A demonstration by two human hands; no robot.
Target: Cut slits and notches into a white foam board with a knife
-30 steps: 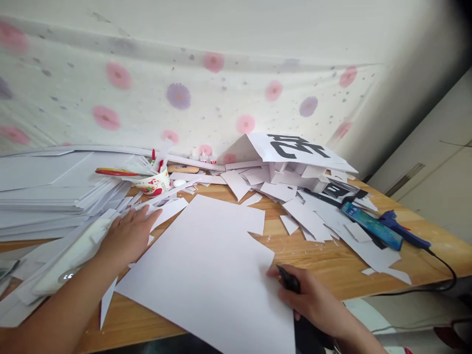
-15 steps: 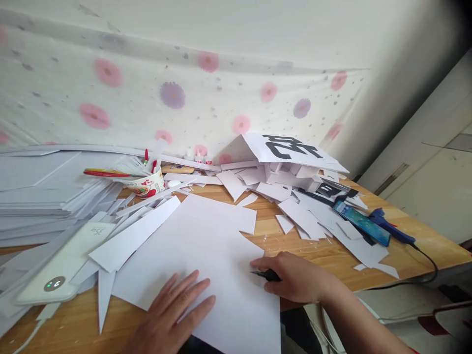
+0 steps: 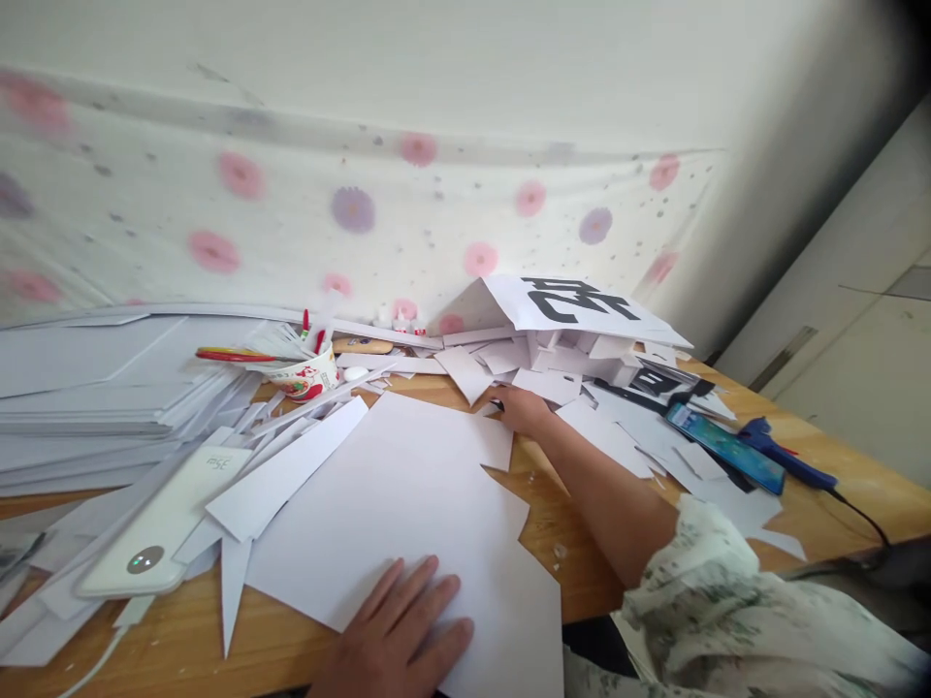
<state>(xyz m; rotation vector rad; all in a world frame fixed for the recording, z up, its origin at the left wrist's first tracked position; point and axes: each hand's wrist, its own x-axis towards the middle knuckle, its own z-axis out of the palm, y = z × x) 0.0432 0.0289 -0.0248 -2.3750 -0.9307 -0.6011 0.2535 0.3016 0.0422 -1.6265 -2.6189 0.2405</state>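
Flower-patterned cloth (image 3: pixel 291 233) is hanging behind a wooden surface (image 3: pixel 582 577). A large white sheet (image 3: pixel 407 494) is lying by the middle of the near edge, its lower part jutting out past that edge; its right side is showing angular cut-outs.

Left hand: the left hand (image 3: pixel 403 630) is resting palm down on the sheet at the near edge, fingers spread and released.

Right hand: the right hand (image 3: pixel 525 412) is reaching toward the far edge, beyond the sheet's right side. Its fingers are curling around a dark tool (image 3: pixel 497 404); only a small end is showing, so its type cannot be told. The hand is sitting beside white offcuts (image 3: pixel 465 374); contact with them cannot be confirmed. A pale patterned sleeve (image 3: pixel 720 591) is covering part of that arm.

Left portion of surface: a stack of white boards (image 3: pixel 87 388) is occupying the far left corner. A printed cup (image 3: pixel 311 380) is holding assorted items to the right of the stack. A white power bank (image 3: pixel 164 528) is lying nearer the near left corner, with a white cable (image 3: pixel 98 667) running from it.

Right portion: a sheet with black lettering (image 3: pixel 582 305) is leaning over white pieces near the far edge. A phone (image 3: pixel 727 448) and a blue corded tool (image 3: pixel 789 456) are lying toward the right edge.
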